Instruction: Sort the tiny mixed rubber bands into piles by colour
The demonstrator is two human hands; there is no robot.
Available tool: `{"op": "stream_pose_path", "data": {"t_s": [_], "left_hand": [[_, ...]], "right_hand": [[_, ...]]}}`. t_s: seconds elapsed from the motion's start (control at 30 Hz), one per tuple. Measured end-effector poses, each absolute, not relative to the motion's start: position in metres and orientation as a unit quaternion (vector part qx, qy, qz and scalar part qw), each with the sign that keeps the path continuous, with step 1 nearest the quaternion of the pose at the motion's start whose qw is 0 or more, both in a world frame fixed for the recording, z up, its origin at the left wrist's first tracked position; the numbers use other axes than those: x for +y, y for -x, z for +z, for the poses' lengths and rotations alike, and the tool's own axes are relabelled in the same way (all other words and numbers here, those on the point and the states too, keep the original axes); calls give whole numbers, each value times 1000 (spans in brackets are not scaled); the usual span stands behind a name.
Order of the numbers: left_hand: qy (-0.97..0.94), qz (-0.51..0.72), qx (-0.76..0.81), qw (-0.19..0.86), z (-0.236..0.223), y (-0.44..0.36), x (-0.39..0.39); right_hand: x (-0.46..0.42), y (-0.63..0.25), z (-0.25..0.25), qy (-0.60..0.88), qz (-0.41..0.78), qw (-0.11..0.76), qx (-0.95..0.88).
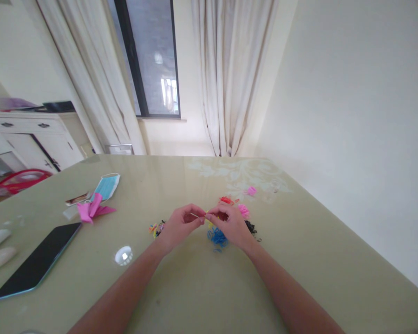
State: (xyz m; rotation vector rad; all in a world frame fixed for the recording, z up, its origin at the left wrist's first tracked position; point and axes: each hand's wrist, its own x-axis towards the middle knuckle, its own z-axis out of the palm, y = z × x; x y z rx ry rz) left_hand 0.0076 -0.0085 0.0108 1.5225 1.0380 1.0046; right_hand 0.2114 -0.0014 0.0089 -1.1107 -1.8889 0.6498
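My left grip [176, 227] pinches a thin pale thing [194, 215] over the bench [195, 287], nearer its right edge than its left, and my right grip [231, 225] is pinched too, on what I can't tell.

I can't read a single word, number, brand or sign from here. The small brown-and-white strip [77, 199], at one o'clock from the dark-screened device [39, 260], is too blurred to show any print.
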Motion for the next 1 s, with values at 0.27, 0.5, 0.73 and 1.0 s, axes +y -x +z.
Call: {"op": "stream_pose_path", "data": {"t_s": [0.27, 0.5, 0.73, 1.0], "left_hand": [[-618, 449, 451, 462, 12, -9, -9], [-601, 452, 418, 509, 16, -11, -12], [-626, 433, 408, 505, 14, -11, -11], [-620, 437, 413, 504, 18, -10, -14]], "right_hand": [[-5, -210, 8, 433, 274, 403, -759], [-8, -207, 12, 409, 277, 409, -767], [-2, -212, 10, 415, 328, 466, -709], [-6, -211, 13, 422, 324, 470, -704]]}}
